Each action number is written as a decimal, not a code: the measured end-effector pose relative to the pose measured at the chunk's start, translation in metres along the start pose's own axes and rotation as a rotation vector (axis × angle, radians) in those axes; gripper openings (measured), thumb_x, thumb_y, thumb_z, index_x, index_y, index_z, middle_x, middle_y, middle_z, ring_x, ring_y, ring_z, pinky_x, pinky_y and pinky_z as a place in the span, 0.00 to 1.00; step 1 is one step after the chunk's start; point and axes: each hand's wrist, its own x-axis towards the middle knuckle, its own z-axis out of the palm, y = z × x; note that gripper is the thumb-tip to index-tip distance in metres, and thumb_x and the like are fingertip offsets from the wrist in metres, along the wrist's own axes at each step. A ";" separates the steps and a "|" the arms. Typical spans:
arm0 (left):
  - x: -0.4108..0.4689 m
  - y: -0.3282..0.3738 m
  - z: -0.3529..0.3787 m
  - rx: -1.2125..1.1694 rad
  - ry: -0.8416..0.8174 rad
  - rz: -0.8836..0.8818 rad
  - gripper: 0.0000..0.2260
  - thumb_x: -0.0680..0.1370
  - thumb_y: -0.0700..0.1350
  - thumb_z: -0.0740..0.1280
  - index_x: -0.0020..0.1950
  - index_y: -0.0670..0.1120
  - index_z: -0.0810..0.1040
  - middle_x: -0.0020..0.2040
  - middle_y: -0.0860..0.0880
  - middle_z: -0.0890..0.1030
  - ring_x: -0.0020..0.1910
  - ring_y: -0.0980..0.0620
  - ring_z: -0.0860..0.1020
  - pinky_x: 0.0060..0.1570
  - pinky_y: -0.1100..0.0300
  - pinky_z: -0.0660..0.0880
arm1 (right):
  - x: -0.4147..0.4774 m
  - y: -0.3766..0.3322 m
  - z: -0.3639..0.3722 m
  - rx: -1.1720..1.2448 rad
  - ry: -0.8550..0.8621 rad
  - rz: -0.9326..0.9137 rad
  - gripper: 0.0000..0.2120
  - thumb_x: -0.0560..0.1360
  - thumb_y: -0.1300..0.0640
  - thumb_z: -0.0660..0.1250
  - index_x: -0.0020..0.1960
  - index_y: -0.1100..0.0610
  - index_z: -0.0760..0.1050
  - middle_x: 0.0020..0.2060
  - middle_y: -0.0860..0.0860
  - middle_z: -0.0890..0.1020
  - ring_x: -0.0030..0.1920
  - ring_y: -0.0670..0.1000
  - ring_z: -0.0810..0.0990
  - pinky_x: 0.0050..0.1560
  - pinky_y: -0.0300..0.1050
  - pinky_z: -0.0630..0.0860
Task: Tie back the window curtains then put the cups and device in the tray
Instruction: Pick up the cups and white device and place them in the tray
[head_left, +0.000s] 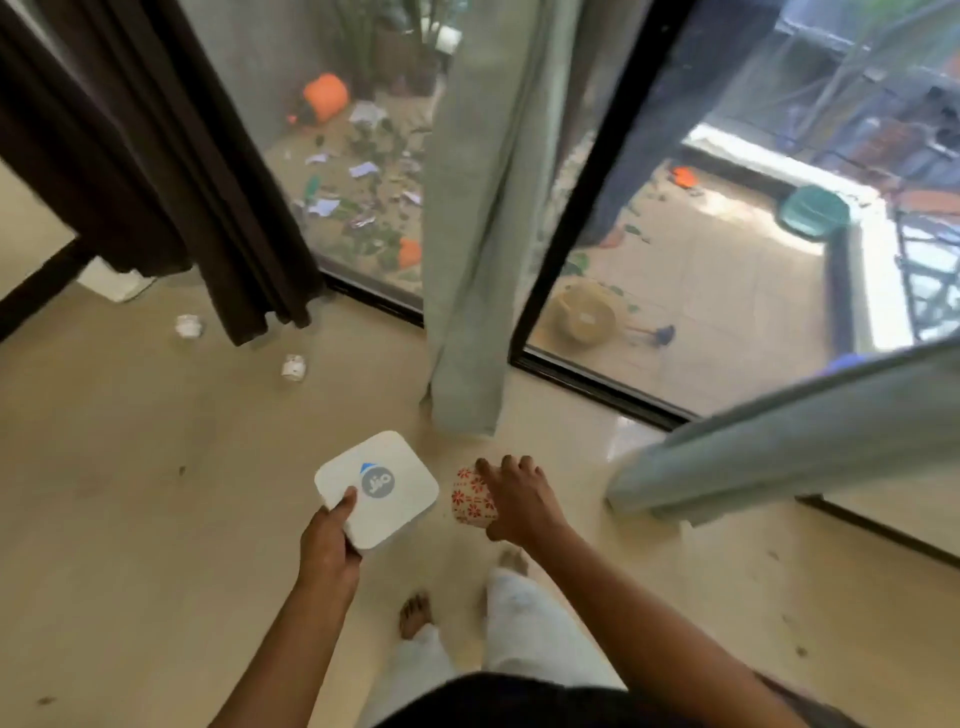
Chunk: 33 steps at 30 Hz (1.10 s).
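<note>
In the head view, the person stands barefoot on a glossy cream floor, looking down at both hands; the left hand grips the near left corner of a white square router, thumb lying on its top face beside a round grey logo; the router is held flat, clear of the floor. Just right of it, the right hand has its fingers curled over a paper cup printed with red flowers; the cup is tipped on its side in that hold, close to the router but apart from it.

Far left on the floor lie two more small pale cups, one near the hem of a dark brown curtain, the other a little nearer and to its right; both are too blurred to show a pattern. The brown curtain hangs in bunched folds at the left of the window; a grey-green curtain drops in front of the black window frame, its hem reaching the floor just beyond the hands; a second grey-green curtain slants across the right side, blurred.

Through the glass, a balcony holds an orange pot, a woven basket and a green bowl.
</note>
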 end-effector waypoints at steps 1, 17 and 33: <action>-0.021 -0.007 0.008 0.057 -0.047 -0.007 0.06 0.79 0.40 0.65 0.54 0.47 0.77 0.52 0.47 0.82 0.51 0.45 0.80 0.44 0.50 0.79 | -0.033 0.009 0.002 0.062 0.020 0.064 0.42 0.64 0.49 0.75 0.71 0.52 0.57 0.60 0.57 0.70 0.59 0.58 0.68 0.58 0.52 0.70; -0.264 -0.345 0.113 0.713 -0.469 -0.230 0.17 0.76 0.37 0.67 0.64 0.38 0.73 0.52 0.41 0.81 0.44 0.45 0.80 0.27 0.58 0.79 | -0.475 0.194 0.182 0.363 0.249 0.743 0.42 0.68 0.46 0.71 0.74 0.51 0.52 0.66 0.56 0.66 0.65 0.58 0.64 0.65 0.52 0.65; -0.398 -0.594 0.239 0.926 -0.567 -0.488 0.17 0.76 0.38 0.66 0.64 0.38 0.72 0.47 0.42 0.79 0.44 0.45 0.78 0.34 0.53 0.79 | -0.698 0.377 0.280 0.543 0.252 1.136 0.42 0.66 0.40 0.71 0.73 0.50 0.54 0.63 0.55 0.68 0.64 0.57 0.66 0.60 0.49 0.69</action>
